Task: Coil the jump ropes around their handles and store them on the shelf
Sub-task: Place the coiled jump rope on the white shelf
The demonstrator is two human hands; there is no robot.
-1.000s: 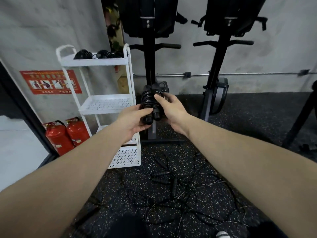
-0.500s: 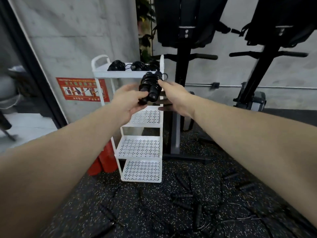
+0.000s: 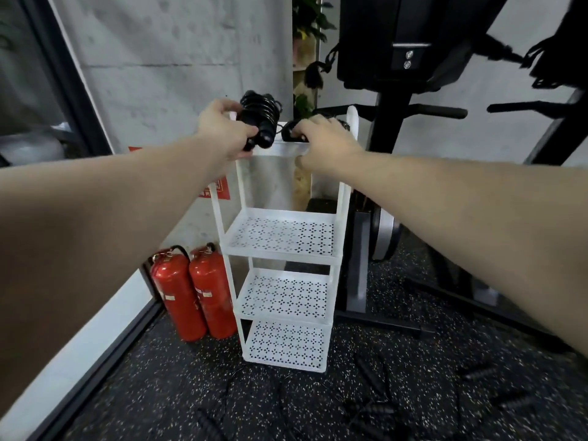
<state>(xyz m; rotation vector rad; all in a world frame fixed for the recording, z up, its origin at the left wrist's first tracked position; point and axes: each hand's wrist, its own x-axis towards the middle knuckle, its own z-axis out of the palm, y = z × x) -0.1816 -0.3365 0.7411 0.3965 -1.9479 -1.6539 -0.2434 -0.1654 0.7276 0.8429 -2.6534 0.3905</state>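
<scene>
My left hand [image 3: 222,132] grips a black jump rope coiled round its handles [image 3: 259,120] and holds it just above the left front of the white shelf's top tier [image 3: 280,151]. My right hand [image 3: 324,140] lies on that tier, fingers curled over a stored coiled rope [image 3: 290,132] and thumb under the front rim. More stored rope is hidden behind this hand. Several uncoiled black ropes with handles [image 3: 370,378] lie tangled on the speckled floor below.
The shelf's lower perforated tiers [image 3: 280,237] hold nothing. Two red fire extinguishers [image 3: 194,294] stand left of the shelf by a dark door frame. Black exercise machines [image 3: 391,128] stand right of it against the concrete wall.
Both hands rose toward the shelf top. My right hand let go of the coiled rope and moved onto the top tier. My left hand carries the bundle alone.
</scene>
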